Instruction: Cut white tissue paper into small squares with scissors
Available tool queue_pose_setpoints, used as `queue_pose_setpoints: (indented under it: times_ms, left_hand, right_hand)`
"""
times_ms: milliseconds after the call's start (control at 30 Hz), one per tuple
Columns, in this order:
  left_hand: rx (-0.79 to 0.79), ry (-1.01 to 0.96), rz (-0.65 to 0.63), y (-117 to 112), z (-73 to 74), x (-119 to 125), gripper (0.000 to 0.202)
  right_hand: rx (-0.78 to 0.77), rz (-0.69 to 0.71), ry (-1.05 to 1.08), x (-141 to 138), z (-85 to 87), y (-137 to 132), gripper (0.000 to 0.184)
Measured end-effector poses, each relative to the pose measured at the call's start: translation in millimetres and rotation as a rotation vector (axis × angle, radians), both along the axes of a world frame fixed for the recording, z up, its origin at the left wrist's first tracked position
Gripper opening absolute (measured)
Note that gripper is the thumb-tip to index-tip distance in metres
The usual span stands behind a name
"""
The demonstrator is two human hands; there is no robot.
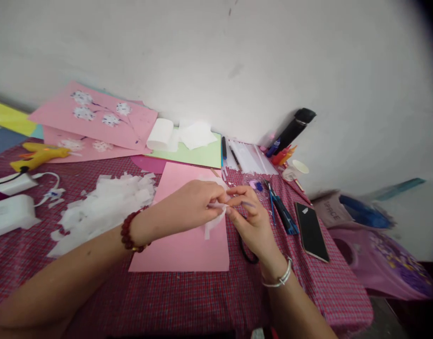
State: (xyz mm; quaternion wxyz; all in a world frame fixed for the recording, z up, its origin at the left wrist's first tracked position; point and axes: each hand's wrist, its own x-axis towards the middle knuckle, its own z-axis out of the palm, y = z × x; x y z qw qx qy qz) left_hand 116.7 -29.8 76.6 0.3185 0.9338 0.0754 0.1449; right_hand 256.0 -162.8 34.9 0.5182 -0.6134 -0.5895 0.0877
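My left hand (193, 205) and my right hand (250, 219) meet above a pink paper sheet (183, 245) on the red checked tablecloth (188, 301). Both pinch a small piece of white tissue paper (213, 221) between fingertips; a strip of it hangs down from the fingers. A red bead bracelet is on my left wrist, a silver bangle on my right. A pile of cut white tissue pieces (103, 209) lies just left of the pink sheet. Black scissor handles (245, 252) show under my right wrist.
A yellow glue gun (38, 155) and white boxes (10, 214) lie at left. Pink sheets with tissue flowers (96, 115) lean on the wall, beside a tissue roll (162, 134) and green paper (191, 155). Pens (282, 212), a black phone (311, 230), a black bottle (294, 128) and a purple bag (382, 261) are at right.
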Motion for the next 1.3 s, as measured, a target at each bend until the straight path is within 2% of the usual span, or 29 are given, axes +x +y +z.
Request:
queue_pose_setpoints:
  times_ms: [133,333,433,500,600,767,933,1000,1133,1300]
  left_hand:
    - [-0.064,0.08,-0.09,8,-2.3,-1,0.018]
    - [-0.441,0.165,-0.329,25,-1.6,-1,0.013]
    - [-0.587,0.194,-0.364,35,-3.9,-1,0.013]
    - [-0.626,0.234,-0.344,38,-7.5,0,0.013]
    - [-0.576,0.238,-0.275,36,-12.5,2,0.011]
    - [-0.285,0.059,-0.145,23,-14.5,6,0.015]
    - [-0.2,0.024,-0.108,14,-12.2,4,0.02]
    - [-0.188,0.01,-0.093,12,-10.7,2,0.024]
    - [-0.169,-0.008,-0.109,12,-7.9,-1,0.029]
    - [-0.128,-0.006,-0.146,11,-5.9,0,0.033]
  right_hand:
    - [-0.04,0.063,-0.034,1,-0.9,-1,0.011]
    - [-0.073,0.125,-0.026,9,-2.2,0,0.014]
    - [-0.089,0.124,0.03,10,-1.1,2,0.014]
    - [-0.098,0.122,0.037,9,0.1,2,0.014]
    - [-0.092,0.087,0.012,8,1.6,1,0.018]
    - [-0.068,-0.057,0.191,5,-1.8,-3,0.025]
    - [-0.173,0.145,0.474,-2,-9.8,-2,0.034]
    - [-0.167,0.174,0.517,-4,-12.2,0,0.033]
    - [-0.079,0.094,0.437,-5,-13.2,3,0.009]
    - [-0.052,0.051,0.34,-5,-9.0,2,0.012]
